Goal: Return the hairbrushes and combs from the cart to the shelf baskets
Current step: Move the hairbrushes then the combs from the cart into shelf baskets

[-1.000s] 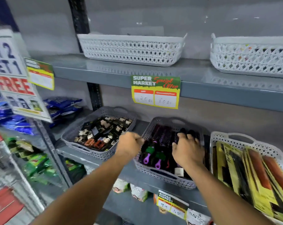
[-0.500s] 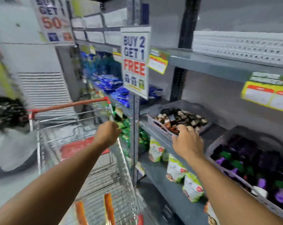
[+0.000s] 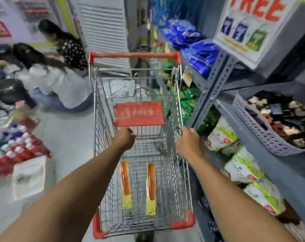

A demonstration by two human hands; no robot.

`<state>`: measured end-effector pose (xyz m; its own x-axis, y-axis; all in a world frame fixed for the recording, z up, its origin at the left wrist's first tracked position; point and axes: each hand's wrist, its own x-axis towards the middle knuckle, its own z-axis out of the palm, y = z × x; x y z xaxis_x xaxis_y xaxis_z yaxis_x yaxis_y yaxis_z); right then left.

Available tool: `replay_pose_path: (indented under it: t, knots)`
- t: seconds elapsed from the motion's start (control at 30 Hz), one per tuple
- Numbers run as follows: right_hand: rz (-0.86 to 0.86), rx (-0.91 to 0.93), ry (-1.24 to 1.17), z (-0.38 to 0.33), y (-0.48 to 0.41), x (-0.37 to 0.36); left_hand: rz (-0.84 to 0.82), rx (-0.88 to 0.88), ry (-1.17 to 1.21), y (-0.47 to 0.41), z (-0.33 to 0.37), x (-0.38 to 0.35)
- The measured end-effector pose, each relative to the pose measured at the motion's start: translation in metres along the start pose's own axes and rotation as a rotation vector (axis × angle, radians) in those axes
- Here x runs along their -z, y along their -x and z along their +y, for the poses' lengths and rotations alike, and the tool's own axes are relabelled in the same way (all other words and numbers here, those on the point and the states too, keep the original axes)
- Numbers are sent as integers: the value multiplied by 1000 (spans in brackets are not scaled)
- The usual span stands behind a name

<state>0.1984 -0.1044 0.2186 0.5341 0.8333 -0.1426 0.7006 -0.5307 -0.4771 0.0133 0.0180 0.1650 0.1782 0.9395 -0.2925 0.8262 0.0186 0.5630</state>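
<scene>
A wire shopping cart (image 3: 134, 55) with red trim stands in the aisle right in front of me. Two packaged orange combs lie side by side on its floor, one on the left (image 3: 125, 180) and one on the right (image 3: 151, 182). My left hand (image 3: 124, 139) hovers inside the cart above them, fingers curled with nothing in them. My right hand (image 3: 188, 142) is at the cart's right rim with its fingers curled against the wire. Whether it grips the rim is unclear. No hairbrush basket is in view.
A grey shelf unit runs along the right, holding a grey basket (image 3: 253, 130) of hair clips, green-white pouches (image 3: 242, 168) below and blue packs (image 3: 197, 49) further back. Two people (image 3: 57, 79) crouch on the floor at left beside bottles (image 3: 13, 145).
I have turned left, away from the shelf baskets, and now face down into the cart. Both hands came off the brush basket and moved over the cart.
</scene>
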Motion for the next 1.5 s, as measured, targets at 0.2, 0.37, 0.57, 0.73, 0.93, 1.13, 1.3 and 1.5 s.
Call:
replay_pose_path:
  t: [0.2,0.37,0.57,0.73,0.93,1.13,1.3,1.5]
  knots:
    - [-280,-64,-14,12,-22,-95,-107,257,36,-12,-59,-70]
    - [-486,-214,-19,43,-21,-172,-243,451,-6,-12,-113,-129]
    - [-661,-364,-3,76,-12,-242,-332,586,-36,-10,-165,-189]
    - [-594,-463,-11,86,-11,-273,-201,634,40,-15,-173,-202]
    - [-552,-460,40,87,-16,-291,-122,656,23,-19,-171,-206]
    - [-565,-461,59,85,-16,-294,-137,689,39,-21,-171,-202]
    - [-529,-458,54,85,-17,-296,-134,705,39,-23,-175,-204]
    - [-554,-490,24,88,-18,-296,-132,728,37,-26,-181,-207]
